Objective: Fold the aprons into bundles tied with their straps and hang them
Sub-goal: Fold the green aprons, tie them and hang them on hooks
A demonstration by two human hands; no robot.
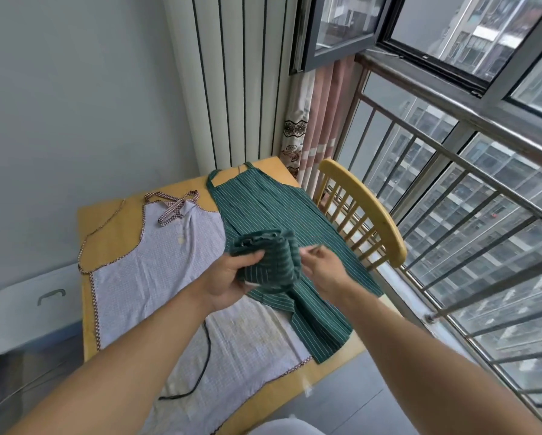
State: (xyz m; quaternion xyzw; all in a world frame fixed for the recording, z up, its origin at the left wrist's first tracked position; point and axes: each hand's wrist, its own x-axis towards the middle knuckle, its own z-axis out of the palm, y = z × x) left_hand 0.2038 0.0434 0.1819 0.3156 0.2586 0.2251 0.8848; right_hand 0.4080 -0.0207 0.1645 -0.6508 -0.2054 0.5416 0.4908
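Green white-striped rolled apron bundle [265, 259] sits above a flat green striped apron [282, 215] on the yellow wooden table [112, 221]. Left hand [228, 277] grips the bundle; right hand [323, 271] pinches a thin strap beside it. A pale checked apron [156, 262] lies flat alongside.

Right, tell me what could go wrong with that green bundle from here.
The green bundle is gripped only by the left hand, so it could unroll while the right hand handles the strap. It hangs over a flat green apron, which the strap might drag. The checked apron overhangs the table and could slip.
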